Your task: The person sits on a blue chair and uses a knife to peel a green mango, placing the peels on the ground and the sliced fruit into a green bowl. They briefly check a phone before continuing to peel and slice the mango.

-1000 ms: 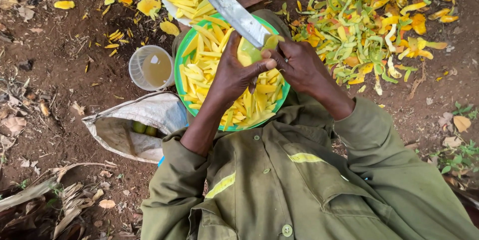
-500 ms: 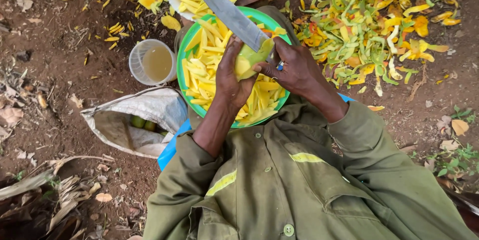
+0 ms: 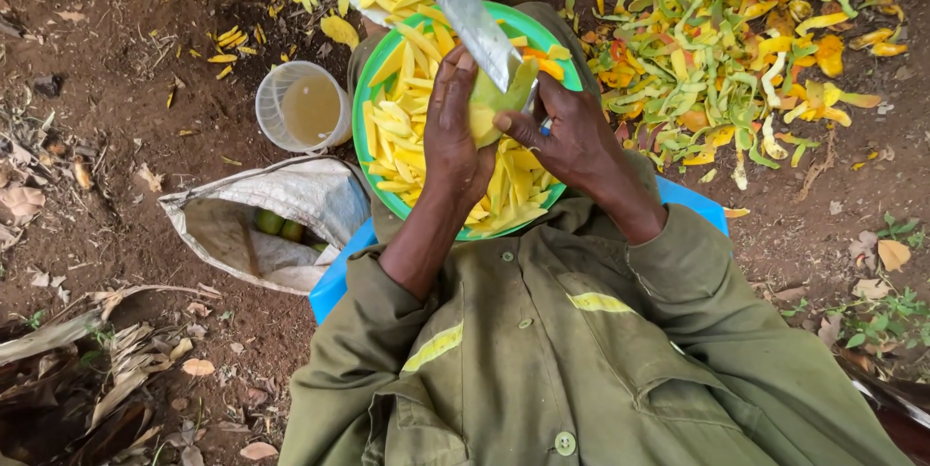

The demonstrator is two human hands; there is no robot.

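Olive sleeves nearest. Left hand (image 3: 455, 132) cups the mango (image 3: 499, 103) over the green bowl (image 3: 373, 103); right hand (image 3: 572, 137), closed on the knife (image 3: 465, 11), has swung the blade steeper since a second ago, mid-slice. Peels (image 3: 717, 59) beyond.

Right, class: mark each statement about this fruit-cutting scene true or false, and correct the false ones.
1. The left hand holds a peeled piece of fruit over the green bowl. True.
2. The right hand holds a pair of scissors. False: it holds a long knife whose blade meets the fruit.
3. The green bowl is empty. False: it is full of yellow fruit strips.
4. A pile of green and yellow peels lies on the ground on the person's right side. True.
5. The clear plastic cup lies tipped over. False: it stands upright beside the bowl.
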